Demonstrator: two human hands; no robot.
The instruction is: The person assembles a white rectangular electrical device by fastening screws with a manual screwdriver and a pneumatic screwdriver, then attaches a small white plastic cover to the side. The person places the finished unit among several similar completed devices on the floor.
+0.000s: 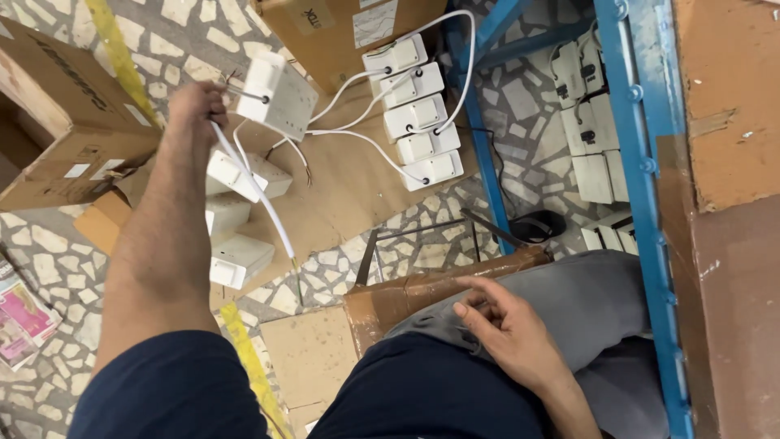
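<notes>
My left hand (193, 108) reaches out over the floor and grips the white cable (258, 193) of a white box-shaped unit (277, 94), which hangs tilted beside the fingers. The cable's loose end trails down toward me. Below the hand lie three more white units (237, 258) on a sheet of cardboard (349, 183). A row of several white units (416, 115) with white cables sits farther right on the same sheet. My right hand (505, 327) rests on my grey trouser leg, fingers loosely apart, holding nothing.
Brown cardboard boxes stand at the left (61, 122) and at the top (341, 32). A blue metal frame (642, 187) runs down the right side, with more white units (587, 106) behind it. A black object (538, 225) lies on the terrazzo floor. Magazines (20, 317) lie at far left.
</notes>
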